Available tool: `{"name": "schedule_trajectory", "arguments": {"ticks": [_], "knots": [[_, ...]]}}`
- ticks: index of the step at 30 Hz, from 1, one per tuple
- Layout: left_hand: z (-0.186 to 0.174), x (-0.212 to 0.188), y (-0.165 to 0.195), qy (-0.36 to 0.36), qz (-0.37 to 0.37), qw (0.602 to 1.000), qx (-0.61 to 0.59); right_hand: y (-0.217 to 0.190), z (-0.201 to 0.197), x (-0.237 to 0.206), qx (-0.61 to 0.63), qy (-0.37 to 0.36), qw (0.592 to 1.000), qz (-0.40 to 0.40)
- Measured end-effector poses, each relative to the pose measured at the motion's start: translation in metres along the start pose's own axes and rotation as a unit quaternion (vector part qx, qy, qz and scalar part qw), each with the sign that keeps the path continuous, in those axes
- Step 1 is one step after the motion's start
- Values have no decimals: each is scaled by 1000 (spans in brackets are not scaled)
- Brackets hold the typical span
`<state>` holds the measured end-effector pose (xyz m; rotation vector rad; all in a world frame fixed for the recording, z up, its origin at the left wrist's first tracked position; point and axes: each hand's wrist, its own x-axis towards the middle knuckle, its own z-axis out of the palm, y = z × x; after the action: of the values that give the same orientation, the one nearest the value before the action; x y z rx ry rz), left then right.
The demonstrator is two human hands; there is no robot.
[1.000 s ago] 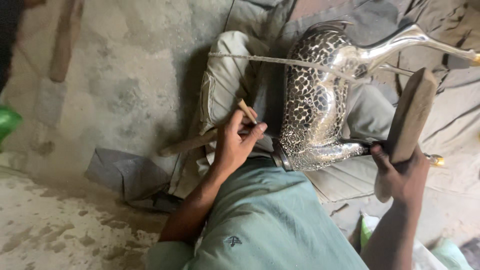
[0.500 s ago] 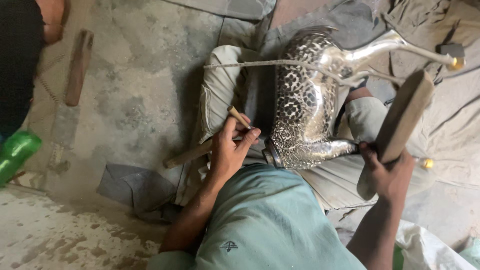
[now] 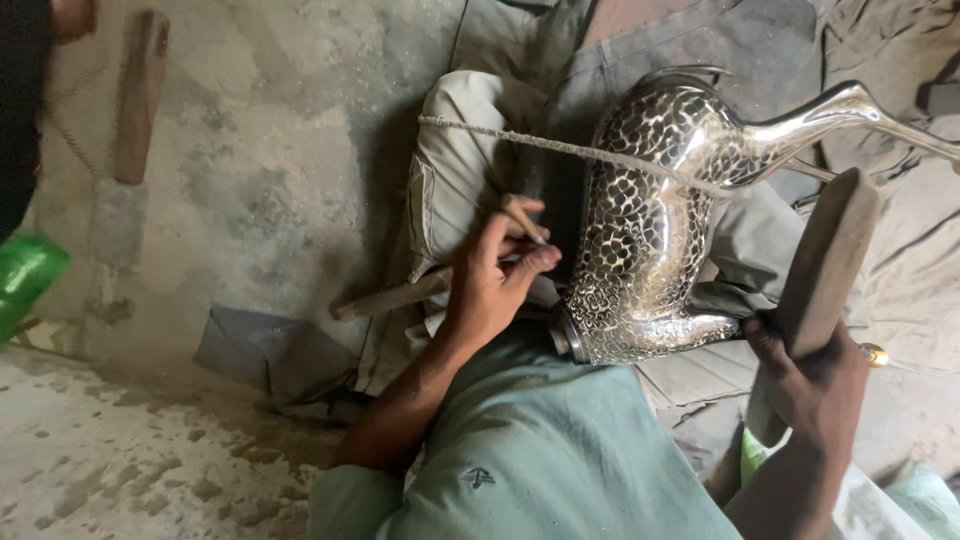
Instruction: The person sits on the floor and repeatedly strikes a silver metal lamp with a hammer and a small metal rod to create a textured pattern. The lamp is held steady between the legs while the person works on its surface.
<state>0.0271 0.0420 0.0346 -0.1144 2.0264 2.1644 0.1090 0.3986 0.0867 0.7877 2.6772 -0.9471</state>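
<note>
A shiny silver metal animal figure (image 3: 655,230) with a scale-patterned body lies across my lap on grey cloth. My left hand (image 3: 495,275) pinches a thin wooden-handled punch (image 3: 522,218) against the figure's left flank. My right hand (image 3: 815,385) grips a long wooden mallet block (image 3: 825,265), raised beside the figure's right side, clear of it. A taut rough cord (image 3: 560,148) runs across the figure's body toward its neck.
A wooden stick (image 3: 390,297) lies under my left wrist. A long-handled wooden tool (image 3: 135,100) rests on the concrete floor at upper left, and a green bottle (image 3: 25,280) at the left edge. Another person's dark sleeve (image 3: 20,110) shows at the top left corner.
The view has shifted a little. My right hand has brought the wooden block closer to the figure and more upright. My left hand stays on the punch at the flank.
</note>
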Motion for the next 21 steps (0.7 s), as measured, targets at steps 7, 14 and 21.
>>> {"name": "schedule_trajectory", "arguments": {"ticks": [7, 14, 21], "knots": [[8, 15, 7, -63, 39, 996, -40, -35, -28, 4, -141, 73, 984, -75], [18, 21, -4, -83, 82, 993, -4, -136, -37, 21, -237, 43, 951, -195], [22, 18, -7, -83, 164, 983, 6, -204, -29, 43, -328, -9, 867, -374]]}}
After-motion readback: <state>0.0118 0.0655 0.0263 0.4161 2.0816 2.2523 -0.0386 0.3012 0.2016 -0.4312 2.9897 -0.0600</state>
